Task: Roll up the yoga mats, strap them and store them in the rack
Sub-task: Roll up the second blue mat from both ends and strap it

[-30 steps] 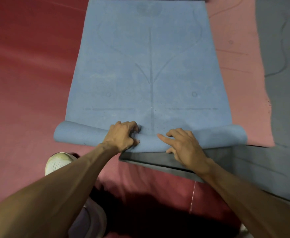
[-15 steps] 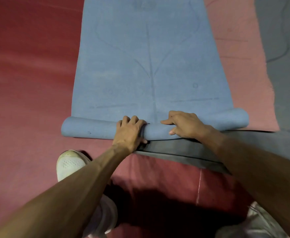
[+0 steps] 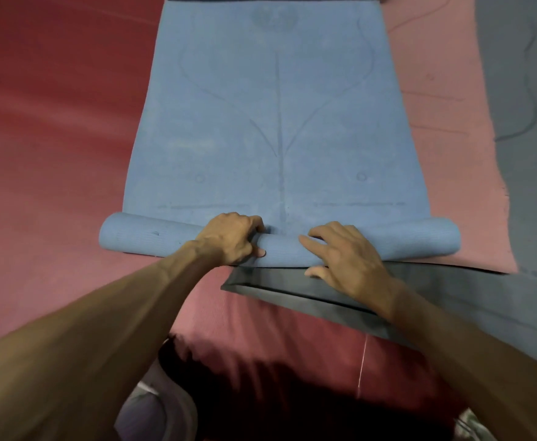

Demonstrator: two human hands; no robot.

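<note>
Right hand [image 3: 346, 259] slid back, roll [image 3: 152, 238] under fingers [image 3: 311, 241], left hand [image 3: 229, 238] seemingly gripping

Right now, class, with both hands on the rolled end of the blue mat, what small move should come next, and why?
Probably push the roll forward one turn with both hands. The left hand grips the roll, the right hand rests on it, and most of the blue mat lies flat ahead, not yet rolled.

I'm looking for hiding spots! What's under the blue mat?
A black mat pokes out from under the rolled end of the blue mat, and a pink mat shows along its right side. How far either reaches beneath is covered.
</note>
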